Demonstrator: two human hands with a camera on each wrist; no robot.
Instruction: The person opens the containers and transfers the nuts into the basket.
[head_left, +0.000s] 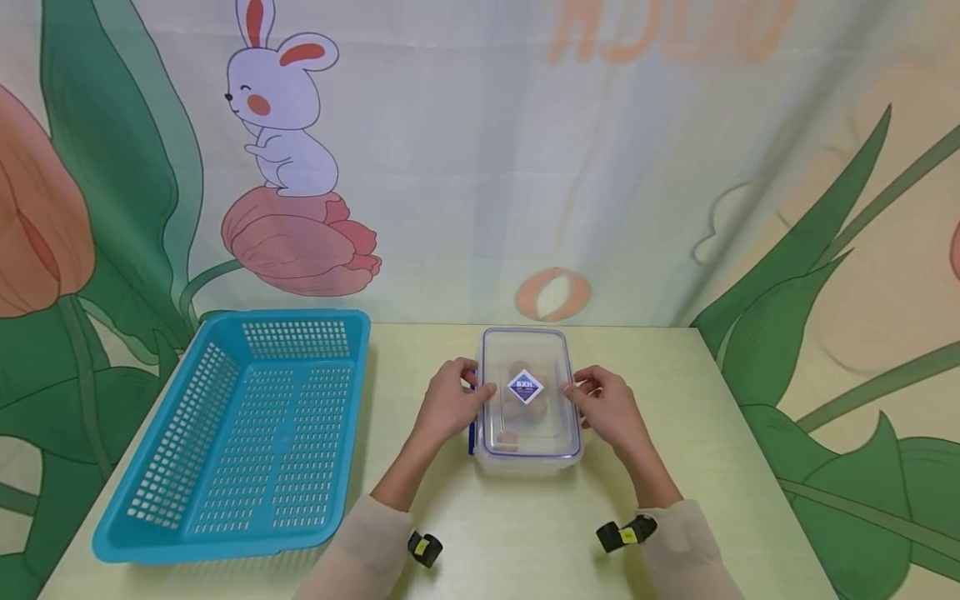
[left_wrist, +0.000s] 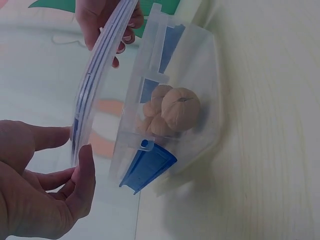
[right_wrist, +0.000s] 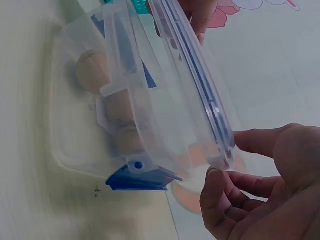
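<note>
My left hand (head_left: 453,402) pinches the left edge of a clear lid (head_left: 536,346) between thumb and fingers. On the opposite edge, my right hand (head_left: 609,406) pinches it the same way. This lid has a blue-purple seal and a diamond-shaped label. Both wrist views show it raised above a clear plastic food box (left_wrist: 205,60), with a gap between the two. Several walnuts (left_wrist: 181,110) lie inside the box, which stands on the table. Blue latches (right_wrist: 140,179) hang swung outward on its sides.
To the left on the pale yellow-green table (head_left: 645,358) stands a large turquoise plastic basket (head_left: 358,417) with slotted sides and bottom. Behind the table hangs a curtain (head_left: 465,167) printed with a rabbit and tulips.
</note>
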